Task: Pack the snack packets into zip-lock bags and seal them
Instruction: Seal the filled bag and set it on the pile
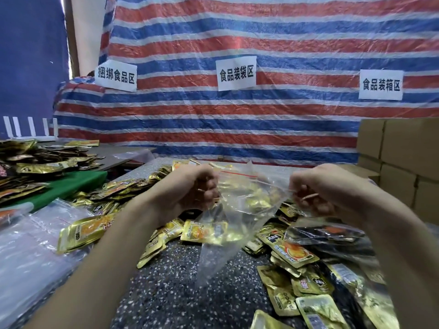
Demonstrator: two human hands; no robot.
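Note:
I hold a clear zip-lock bag (234,217) up over the speckled table (180,288), its red-lined zip edge stretched between my hands. My left hand (197,188) pinches the left end of the opening. My right hand (316,188) pinches the right end. Gold snack packets (209,232) show low through the bag; whether they lie in it or behind it I cannot tell. Loose gold snack packets (294,255) lie heaped on the table below and to the right, and more (118,186) spread to the left.
A stack of empty clear zip-lock bags (31,252) lies at the left. Another heap of packets (35,162) sits on a green-covered table at far left. Brown cardboard boxes (403,160) are stacked at the right. A striped tarp (237,119) with paper signs hangs behind.

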